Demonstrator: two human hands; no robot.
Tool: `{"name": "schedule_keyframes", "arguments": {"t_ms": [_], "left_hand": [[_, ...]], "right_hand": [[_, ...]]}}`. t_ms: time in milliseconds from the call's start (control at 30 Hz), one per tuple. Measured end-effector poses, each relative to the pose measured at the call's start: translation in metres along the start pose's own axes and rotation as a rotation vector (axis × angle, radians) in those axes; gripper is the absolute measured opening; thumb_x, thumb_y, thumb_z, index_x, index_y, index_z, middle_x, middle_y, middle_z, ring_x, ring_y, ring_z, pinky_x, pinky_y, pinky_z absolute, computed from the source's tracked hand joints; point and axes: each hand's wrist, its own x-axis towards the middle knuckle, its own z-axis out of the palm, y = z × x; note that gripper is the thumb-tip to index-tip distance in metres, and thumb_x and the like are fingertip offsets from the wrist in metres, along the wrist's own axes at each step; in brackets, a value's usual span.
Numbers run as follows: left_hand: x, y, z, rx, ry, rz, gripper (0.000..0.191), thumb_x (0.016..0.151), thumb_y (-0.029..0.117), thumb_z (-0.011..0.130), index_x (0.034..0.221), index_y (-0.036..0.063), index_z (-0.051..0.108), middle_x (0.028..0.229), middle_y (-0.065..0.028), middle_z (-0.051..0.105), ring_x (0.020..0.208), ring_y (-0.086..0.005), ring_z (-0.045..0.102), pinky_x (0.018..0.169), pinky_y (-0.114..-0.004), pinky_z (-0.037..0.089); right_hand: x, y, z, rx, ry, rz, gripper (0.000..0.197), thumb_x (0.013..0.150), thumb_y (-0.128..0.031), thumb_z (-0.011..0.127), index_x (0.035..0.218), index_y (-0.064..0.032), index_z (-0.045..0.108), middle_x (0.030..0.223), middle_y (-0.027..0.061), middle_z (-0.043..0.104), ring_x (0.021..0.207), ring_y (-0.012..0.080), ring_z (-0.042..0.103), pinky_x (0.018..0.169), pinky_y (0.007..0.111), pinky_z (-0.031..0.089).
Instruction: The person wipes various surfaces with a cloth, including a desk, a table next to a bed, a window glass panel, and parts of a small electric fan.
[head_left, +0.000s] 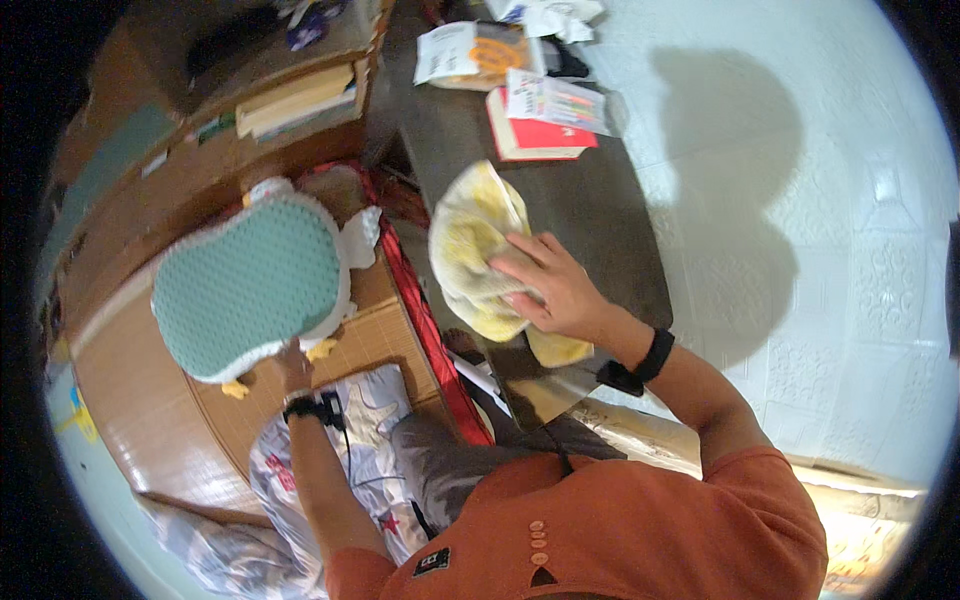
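Note:
My right hand (551, 289) grips a crumpled yellow-and-white cloth (476, 247) just over the dark tabletop (592, 225). Part of the cloth hangs down below my wrist towards the table's near corner. On the left, my left hand (294, 366) is at the lower edge of a teal, dimpled pillow (251, 281) with white trim. That hand is blurred and its fingers are mostly hidden, so its grip on the pillow cannot be made out. Yellow and white plush parts (321, 349) stick out from under the pillow.
A red book (544, 142) with a printed packet (556, 101) on it lies farther up the table, beside another package (480, 56). The bed has a woven mat (390, 337), a red edge (409, 289) and star-patterned bedding (371, 409). Books (296, 105) fill a wooden shelf; a pale wall (840, 247) stands right.

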Motion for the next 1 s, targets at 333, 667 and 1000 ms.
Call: {"name": "schedule_keyframes", "arguments": {"t_ms": [333, 667, 1000], "left_hand": [[-0.097, 0.142, -0.125, 0.454, -0.932, -0.111, 0.04, 0.071, 0.018, 0.068, 0.109, 0.0144, 0.059, 0.081, -0.0086, 0.064, 0.088, -0.0252, 0.063, 0.08, -0.043, 0.047], [-0.126, 0.19, -0.164, -0.504, -0.491, -0.347, 0.022, 0.086, 0.013, 0.065, 0.07, 0.0089, 0.05, 0.051, 0.0016, 0.042, 0.039, -0.0114, 0.04, 0.033, -0.029, 0.031], [0.09, 0.383, -0.221, -0.454, -0.118, 0.051, 0.037, 0.089, 0.014, 0.065, 0.118, -0.0077, 0.059, 0.092, -0.0172, 0.068, 0.069, -0.0294, 0.065, 0.062, -0.037, 0.051]], "right_hand": [[-0.113, 0.153, -0.047, -0.093, 0.334, 0.502, 0.041, 0.089, -0.018, 0.06, 0.128, -0.0058, 0.055, 0.122, 0.0238, 0.054, 0.113, 0.0405, 0.051, 0.098, 0.044, 0.042], [-0.002, 0.26, -0.103, -0.176, 0.337, 0.511, 0.043, 0.09, -0.023, 0.059, 0.129, -0.0073, 0.055, 0.124, 0.025, 0.054, 0.114, 0.0413, 0.054, 0.1, 0.045, 0.044], [-0.139, 0.133, -0.043, -0.129, 0.53, 0.402, 0.061, 0.083, -0.037, 0.065, 0.129, -0.0009, 0.047, 0.121, 0.0256, 0.048, 0.111, 0.0407, 0.047, 0.096, 0.05, 0.039]]}}
